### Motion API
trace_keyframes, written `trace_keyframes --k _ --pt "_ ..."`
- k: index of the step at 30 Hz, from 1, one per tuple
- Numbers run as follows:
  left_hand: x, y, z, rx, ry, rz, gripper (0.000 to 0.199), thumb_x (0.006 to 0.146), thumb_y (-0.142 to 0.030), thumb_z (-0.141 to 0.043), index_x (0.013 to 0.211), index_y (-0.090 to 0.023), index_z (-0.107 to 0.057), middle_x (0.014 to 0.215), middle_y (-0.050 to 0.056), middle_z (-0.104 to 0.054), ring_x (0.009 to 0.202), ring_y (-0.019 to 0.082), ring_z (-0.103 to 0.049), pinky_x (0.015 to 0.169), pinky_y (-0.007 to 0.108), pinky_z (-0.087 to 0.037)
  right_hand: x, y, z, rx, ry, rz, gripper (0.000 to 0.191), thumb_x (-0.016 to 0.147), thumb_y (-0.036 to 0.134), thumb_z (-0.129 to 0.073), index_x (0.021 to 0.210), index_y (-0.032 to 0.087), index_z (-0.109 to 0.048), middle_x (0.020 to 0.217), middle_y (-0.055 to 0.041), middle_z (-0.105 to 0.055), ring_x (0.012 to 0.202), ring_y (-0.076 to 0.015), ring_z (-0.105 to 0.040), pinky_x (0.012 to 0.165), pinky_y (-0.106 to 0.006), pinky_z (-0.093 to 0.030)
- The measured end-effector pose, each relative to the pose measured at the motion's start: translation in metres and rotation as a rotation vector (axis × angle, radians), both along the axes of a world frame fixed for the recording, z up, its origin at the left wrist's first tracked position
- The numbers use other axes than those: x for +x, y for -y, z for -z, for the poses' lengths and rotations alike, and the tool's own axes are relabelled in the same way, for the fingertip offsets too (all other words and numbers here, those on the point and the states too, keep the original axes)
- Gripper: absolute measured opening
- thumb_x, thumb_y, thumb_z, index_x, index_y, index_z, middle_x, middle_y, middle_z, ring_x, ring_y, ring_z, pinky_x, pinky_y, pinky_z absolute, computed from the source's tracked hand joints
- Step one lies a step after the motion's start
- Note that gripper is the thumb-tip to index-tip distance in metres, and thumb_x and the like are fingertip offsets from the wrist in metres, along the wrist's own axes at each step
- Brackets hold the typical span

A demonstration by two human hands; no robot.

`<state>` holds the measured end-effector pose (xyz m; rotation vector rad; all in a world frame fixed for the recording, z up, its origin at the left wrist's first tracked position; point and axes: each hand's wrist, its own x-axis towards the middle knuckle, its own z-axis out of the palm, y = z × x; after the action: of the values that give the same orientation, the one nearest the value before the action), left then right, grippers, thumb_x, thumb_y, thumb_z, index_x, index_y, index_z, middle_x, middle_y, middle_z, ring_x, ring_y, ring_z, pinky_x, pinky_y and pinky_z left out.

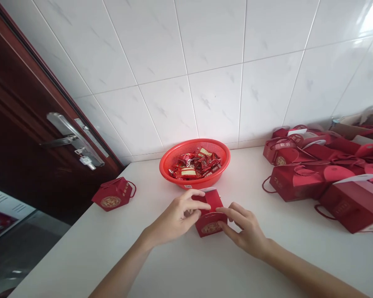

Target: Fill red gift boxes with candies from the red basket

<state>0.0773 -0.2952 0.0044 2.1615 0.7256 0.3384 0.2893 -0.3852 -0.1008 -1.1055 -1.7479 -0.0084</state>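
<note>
A small red paper candy box (210,227) with a gold round emblem stands on the white table in front of me. Its top flaps are partly folded. My left hand (180,213) is at the box's left side, fingers apart, with the fingertips over the top flaps. On the right, my right hand (244,229) has its thumb on the front panel and a finger on the upper edge, pinching the box there. Just behind the box sits a red plastic basket (165,170) holding many wrapped candies (202,163).
At the left table edge stands a closed red box (113,196) with a cord handle. Several red boxes (298,182) crowd the right side, with a cardboard carton (351,124) behind them. A white tiled wall (214,95) backs the table (170,265); a dark door (27,107) is at left.
</note>
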Motion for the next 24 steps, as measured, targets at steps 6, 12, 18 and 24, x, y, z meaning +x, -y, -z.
trace_keyframes --k 6,12,18,24 --pt "0.014 -0.002 -0.003 0.176 -0.118 0.024 0.05 0.086 -0.046 -0.072 0.133 -0.027 -0.067 0.16 0.01 -0.041 0.08 0.015 -0.067 0.074 0.032 -0.06 0.006 0.001 -0.004 0.238 0.214 0.018 0.038 0.097 0.009 -0.049 0.129 0.026 -0.062 0.08 -0.0011 -0.059 0.06 -0.012 -0.055 0.055 -0.024 -0.046" --pt "0.022 -0.004 -0.011 0.287 -0.283 0.037 0.083 0.077 -0.056 -0.078 0.15 -0.03 -0.05 0.159 0.008 -0.045 0.13 0.034 -0.057 0.105 0.042 -0.051 0.004 0.002 -0.015 0.182 0.017 -0.181 0.025 0.102 0.023 -0.047 0.116 0.02 -0.068 0.077 -0.0024 -0.057 0.062 -0.0138 -0.054 0.054 -0.025 -0.047" --pt "0.025 -0.005 -0.012 0.25 -0.303 0.038 0.099 0.065 -0.049 -0.087 0.153 -0.035 -0.043 0.152 0.009 -0.047 0.125 0.035 -0.06 0.101 0.045 -0.052 0.01 -0.009 -0.034 -0.054 0.079 -0.171 0.023 0.101 0.029 -0.055 0.112 0.018 -0.071 0.078 -0.0036 -0.063 0.061 -0.0123 -0.055 0.057 -0.024 -0.046" --pt "0.024 -0.006 -0.014 0.2 -0.229 0.02 0.092 0.062 -0.041 -0.089 0.145 -0.038 -0.05 0.131 0.006 -0.052 0.104 0.027 -0.064 0.083 0.036 -0.056 0.009 -0.022 -0.059 -0.27 0.396 -0.179 0.022 0.098 0.036 -0.061 0.099 0.019 -0.074 0.072 -0.0012 -0.063 0.055 -0.0107 -0.046 0.054 -0.026 -0.032"
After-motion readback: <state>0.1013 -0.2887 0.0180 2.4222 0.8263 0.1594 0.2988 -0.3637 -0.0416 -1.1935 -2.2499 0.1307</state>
